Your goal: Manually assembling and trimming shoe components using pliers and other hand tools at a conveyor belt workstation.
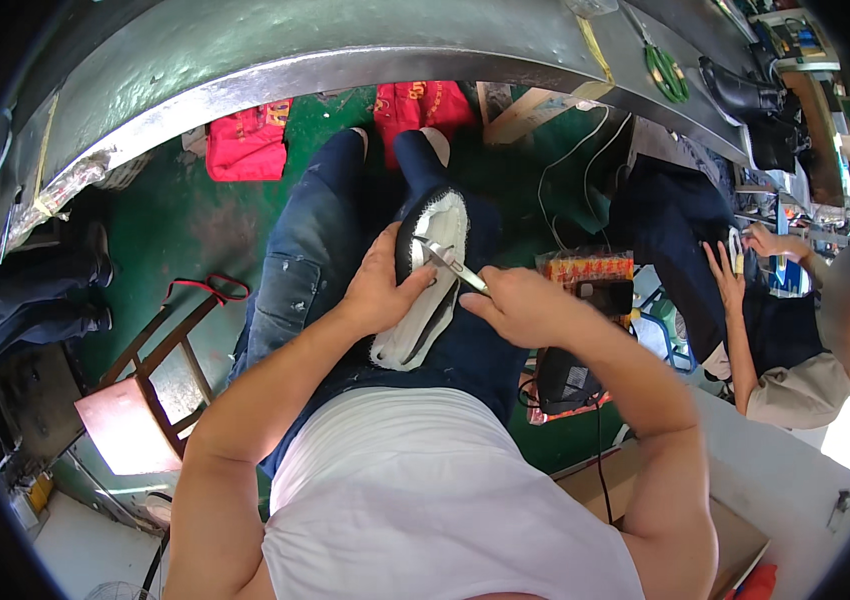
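A shoe (445, 220) lies bottom up across my lap, its white underside framed by a dark upper edge. My left hand (380, 288) is wrapped round the shoe's left side, with the thumb lying over the underside. In my right hand (523, 306) is a pair of silver pincers (463, 272), gripped by the handles. The metal head of the pincers reaches over the middle of the underside, close to my left thumb. Whether the jaws bite on anything is too small to tell.
Ahead runs a metal workbench (345, 35) with green-handled scissors (667, 75) on it. A wooden stool (135, 425) stands at the left. Red bags (247, 145) lie under the bench. To the right, a co-worker (795, 330) sits near a dark bag (570, 380) and cables.
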Action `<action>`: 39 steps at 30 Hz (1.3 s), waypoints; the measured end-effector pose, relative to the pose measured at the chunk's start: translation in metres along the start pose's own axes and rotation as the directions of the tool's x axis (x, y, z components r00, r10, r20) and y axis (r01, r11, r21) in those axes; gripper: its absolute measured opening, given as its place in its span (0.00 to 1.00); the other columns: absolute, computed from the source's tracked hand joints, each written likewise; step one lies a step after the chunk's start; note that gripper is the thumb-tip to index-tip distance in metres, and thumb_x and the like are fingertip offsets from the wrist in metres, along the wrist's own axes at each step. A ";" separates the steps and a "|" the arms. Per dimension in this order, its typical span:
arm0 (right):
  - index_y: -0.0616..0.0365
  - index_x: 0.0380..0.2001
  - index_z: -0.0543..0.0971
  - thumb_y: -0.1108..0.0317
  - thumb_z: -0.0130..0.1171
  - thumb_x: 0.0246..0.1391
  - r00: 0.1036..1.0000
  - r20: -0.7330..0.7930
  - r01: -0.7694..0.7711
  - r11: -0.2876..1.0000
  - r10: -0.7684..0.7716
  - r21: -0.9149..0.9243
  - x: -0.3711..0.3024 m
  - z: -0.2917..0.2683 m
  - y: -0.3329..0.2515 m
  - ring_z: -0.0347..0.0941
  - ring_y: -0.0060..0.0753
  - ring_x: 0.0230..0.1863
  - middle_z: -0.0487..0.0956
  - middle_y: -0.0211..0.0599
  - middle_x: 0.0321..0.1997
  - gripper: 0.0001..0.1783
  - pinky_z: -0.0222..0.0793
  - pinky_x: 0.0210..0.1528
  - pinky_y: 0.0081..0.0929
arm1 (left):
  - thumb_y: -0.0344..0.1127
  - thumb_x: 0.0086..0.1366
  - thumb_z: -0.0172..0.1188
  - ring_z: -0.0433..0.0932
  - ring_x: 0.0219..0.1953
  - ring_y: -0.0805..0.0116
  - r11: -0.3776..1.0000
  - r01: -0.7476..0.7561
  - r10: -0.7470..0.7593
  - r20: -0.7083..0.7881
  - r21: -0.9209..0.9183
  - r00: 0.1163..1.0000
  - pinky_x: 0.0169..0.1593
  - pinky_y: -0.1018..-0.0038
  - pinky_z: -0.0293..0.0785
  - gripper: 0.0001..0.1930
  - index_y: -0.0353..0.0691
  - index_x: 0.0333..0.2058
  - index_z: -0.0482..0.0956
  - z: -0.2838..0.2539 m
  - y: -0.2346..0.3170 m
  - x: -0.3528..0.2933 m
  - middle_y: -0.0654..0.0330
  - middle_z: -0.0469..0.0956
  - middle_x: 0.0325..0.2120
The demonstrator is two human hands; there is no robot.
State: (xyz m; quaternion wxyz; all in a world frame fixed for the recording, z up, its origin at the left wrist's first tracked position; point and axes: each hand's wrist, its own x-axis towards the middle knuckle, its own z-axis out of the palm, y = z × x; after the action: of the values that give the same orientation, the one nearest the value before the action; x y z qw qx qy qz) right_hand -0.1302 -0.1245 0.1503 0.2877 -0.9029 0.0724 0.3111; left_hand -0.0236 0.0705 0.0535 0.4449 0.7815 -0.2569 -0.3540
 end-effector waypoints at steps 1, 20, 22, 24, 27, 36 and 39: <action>0.68 0.38 0.75 0.55 0.53 0.65 1.000 0.003 0.001 1.000 -0.001 0.001 0.001 0.014 0.002 0.78 0.63 0.37 0.80 0.60 0.31 0.21 0.72 0.42 0.51 | 0.42 0.67 0.61 0.70 0.60 0.58 0.999 0.006 -0.006 -0.014 -0.034 1.000 0.64 0.69 0.64 0.38 0.30 0.67 0.53 0.000 -0.003 0.001 0.42 0.69 0.57; 0.70 0.48 0.75 0.53 0.48 0.69 0.978 0.160 -0.207 0.482 0.137 0.851 -0.024 0.048 0.044 0.79 0.32 0.42 0.79 0.43 0.44 0.25 0.81 0.37 0.26 | 0.42 0.63 0.65 0.74 0.57 0.62 0.917 0.137 -0.162 -0.037 -0.374 0.986 0.58 0.69 0.70 0.36 0.41 0.67 0.64 0.017 0.022 0.016 0.49 0.74 0.56; 0.67 0.41 0.78 0.52 0.51 0.68 0.991 0.037 -0.098 0.512 0.129 0.853 -0.018 0.041 0.038 0.79 0.25 0.31 0.79 0.37 0.33 0.23 0.76 0.32 0.24 | 0.42 0.63 0.65 0.74 0.56 0.60 0.954 0.105 -0.137 -0.096 -0.282 0.986 0.59 0.68 0.70 0.35 0.41 0.67 0.64 0.022 0.015 0.015 0.48 0.75 0.54; 0.66 0.40 0.77 0.52 0.50 0.68 0.993 0.059 -0.104 0.560 0.098 0.822 -0.014 0.031 0.038 0.78 0.24 0.30 0.79 0.36 0.31 0.23 0.74 0.31 0.23 | 0.41 0.64 0.64 0.74 0.55 0.52 0.987 -0.001 -0.027 -0.174 -0.162 0.984 0.60 0.64 0.69 0.35 0.42 0.67 0.64 0.026 0.013 0.013 0.45 0.75 0.52; 0.65 0.38 0.76 0.53 0.47 0.70 0.995 0.030 -0.077 0.559 0.092 0.826 -0.012 0.037 0.036 0.75 0.22 0.27 0.78 0.34 0.28 0.22 0.71 0.29 0.23 | 0.39 0.64 0.63 0.73 0.54 0.47 0.991 -0.110 0.126 -0.236 0.080 0.963 0.60 0.60 0.67 0.33 0.41 0.67 0.64 0.027 0.021 0.006 0.42 0.74 0.52; 0.63 0.37 0.74 0.51 0.40 0.72 0.984 -0.097 0.081 0.107 0.151 0.991 -0.005 0.099 0.039 0.73 0.24 0.24 0.76 0.34 0.27 0.25 0.67 0.25 0.22 | 0.29 0.67 0.55 0.72 0.56 0.36 0.868 -0.369 0.406 -0.047 0.333 0.913 0.57 0.58 0.72 0.26 0.51 0.63 0.70 0.021 0.035 0.002 0.34 0.63 0.61; 0.64 0.41 0.75 0.47 0.38 0.73 0.971 0.210 -0.232 -0.236 -0.113 0.944 -0.008 0.085 0.068 0.79 0.32 0.27 0.80 0.41 0.31 0.28 0.66 0.18 0.18 | 0.28 0.67 0.55 0.73 0.54 0.36 0.871 -0.363 0.389 -0.011 0.330 0.921 0.55 0.59 0.74 0.25 0.50 0.62 0.71 0.022 0.035 0.003 0.35 0.63 0.60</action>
State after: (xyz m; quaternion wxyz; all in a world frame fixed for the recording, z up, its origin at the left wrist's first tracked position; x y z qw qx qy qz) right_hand -0.2020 -0.1330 0.0688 0.8762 -0.2857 0.3007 0.2456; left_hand -0.0419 0.0408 0.0761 0.3815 0.7915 -0.4408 -0.1837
